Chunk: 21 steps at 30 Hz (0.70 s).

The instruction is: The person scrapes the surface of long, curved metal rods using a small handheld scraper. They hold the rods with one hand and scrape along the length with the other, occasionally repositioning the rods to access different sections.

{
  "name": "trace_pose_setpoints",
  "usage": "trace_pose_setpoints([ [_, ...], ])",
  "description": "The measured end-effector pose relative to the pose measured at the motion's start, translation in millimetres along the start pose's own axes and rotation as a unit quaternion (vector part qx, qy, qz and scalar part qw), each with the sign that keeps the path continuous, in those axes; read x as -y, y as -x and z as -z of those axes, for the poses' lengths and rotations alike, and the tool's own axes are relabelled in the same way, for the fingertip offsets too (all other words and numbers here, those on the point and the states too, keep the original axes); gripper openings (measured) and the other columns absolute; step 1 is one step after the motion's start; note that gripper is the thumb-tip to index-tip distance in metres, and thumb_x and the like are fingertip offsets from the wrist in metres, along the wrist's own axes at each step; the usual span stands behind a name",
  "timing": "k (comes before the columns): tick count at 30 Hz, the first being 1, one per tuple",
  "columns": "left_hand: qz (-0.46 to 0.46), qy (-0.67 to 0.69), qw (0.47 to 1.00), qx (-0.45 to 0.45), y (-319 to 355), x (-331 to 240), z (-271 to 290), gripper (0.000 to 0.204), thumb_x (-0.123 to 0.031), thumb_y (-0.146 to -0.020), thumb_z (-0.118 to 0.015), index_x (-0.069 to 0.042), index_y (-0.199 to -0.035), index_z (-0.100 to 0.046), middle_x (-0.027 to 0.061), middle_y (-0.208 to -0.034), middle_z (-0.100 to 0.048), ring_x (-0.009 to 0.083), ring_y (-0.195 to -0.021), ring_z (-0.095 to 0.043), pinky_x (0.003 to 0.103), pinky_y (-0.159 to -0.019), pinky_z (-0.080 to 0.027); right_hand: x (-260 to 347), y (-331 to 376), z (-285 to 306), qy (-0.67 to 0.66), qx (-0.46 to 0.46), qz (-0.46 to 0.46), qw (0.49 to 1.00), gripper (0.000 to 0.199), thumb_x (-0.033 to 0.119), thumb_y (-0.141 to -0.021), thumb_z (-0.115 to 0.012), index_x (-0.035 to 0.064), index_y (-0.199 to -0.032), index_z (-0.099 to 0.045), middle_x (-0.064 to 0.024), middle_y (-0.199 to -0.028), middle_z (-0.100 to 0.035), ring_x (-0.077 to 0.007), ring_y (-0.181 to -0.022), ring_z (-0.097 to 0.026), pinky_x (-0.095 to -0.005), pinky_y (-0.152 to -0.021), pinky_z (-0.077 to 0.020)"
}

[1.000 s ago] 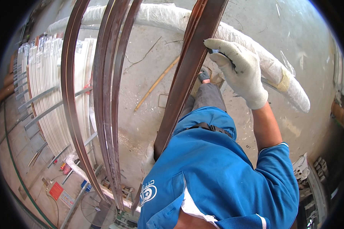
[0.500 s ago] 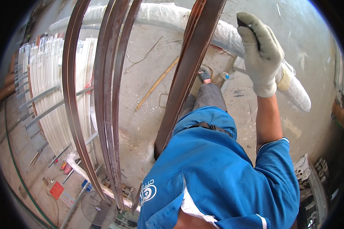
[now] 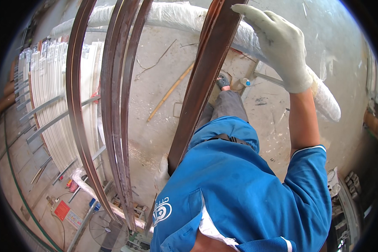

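A long dark brown profile (image 3: 206, 71), with others stacked against its left side, slants from the upper middle down to my waist. My left hand (image 3: 161, 173), in a pale glove, grips the near end of it; most of the fingers are hidden behind the profile and my shirt. My right hand (image 3: 281, 48), gloved in off-white, is raised at the far part of the profile. Its fingers are stretched out, and the foremost fingertip is at the right edge of the profile, seemingly touching it. I see nothing held in that hand.
More brown profiles (image 3: 115, 113) stand to the left, running lengthwise. Beyond them, white strips (image 3: 50, 105) lie stacked on metal bars. A plastic-wrapped roll (image 3: 178, 17) curves across the far floor. A bamboo pole (image 3: 170, 93) lies on the floor; a fan (image 3: 108, 229) stands at lower left.
My right hand has moved left and forward to the profile's edge, its fingers straightening. A dark patch at its fingertips is no longer visible. My left hand stays put on the profile.
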<state>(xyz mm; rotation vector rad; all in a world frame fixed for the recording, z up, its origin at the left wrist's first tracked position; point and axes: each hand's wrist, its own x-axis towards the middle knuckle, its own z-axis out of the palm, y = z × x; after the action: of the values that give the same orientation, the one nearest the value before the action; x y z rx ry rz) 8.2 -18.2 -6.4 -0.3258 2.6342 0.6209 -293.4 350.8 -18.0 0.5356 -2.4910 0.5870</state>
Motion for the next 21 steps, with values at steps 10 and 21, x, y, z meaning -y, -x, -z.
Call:
trace_pose_setpoints([
  [10, 0.059, -0.004, 0.998, 0.038, -5, -9, 5, 0.068, -0.025, -0.085, -0.075, -0.011, -0.147, -0.049, 0.0264, -0.117, -0.069, 0.0454, -0.103, -0.067, 0.048, -0.085, -0.054, 50, 16, 22, -0.118, 0.161, 0.007, 0.980, 0.028, 0.024, -0.089, -0.069, 0.0198, -0.116, -0.073, -0.0020, -0.088, -0.072, -0.0193, -0.080, -0.071, -0.0340, -0.070, -0.0565],
  [21, -0.027, -0.025, 0.999, -0.011, -16, -2, -8, 0.059, -0.018, -0.088, -0.072, -0.007, -0.142, -0.052, 0.0216, -0.110, -0.070, 0.0351, -0.093, -0.070, 0.041, -0.079, -0.055, -155, -124, -29, -0.241, 0.046, -0.205, 0.947, 0.029, 0.012, -0.100, -0.057, 0.0084, -0.126, -0.069, -0.0122, -0.094, -0.067, -0.0193, -0.084, -0.061, -0.0304, -0.080, -0.0501],
])
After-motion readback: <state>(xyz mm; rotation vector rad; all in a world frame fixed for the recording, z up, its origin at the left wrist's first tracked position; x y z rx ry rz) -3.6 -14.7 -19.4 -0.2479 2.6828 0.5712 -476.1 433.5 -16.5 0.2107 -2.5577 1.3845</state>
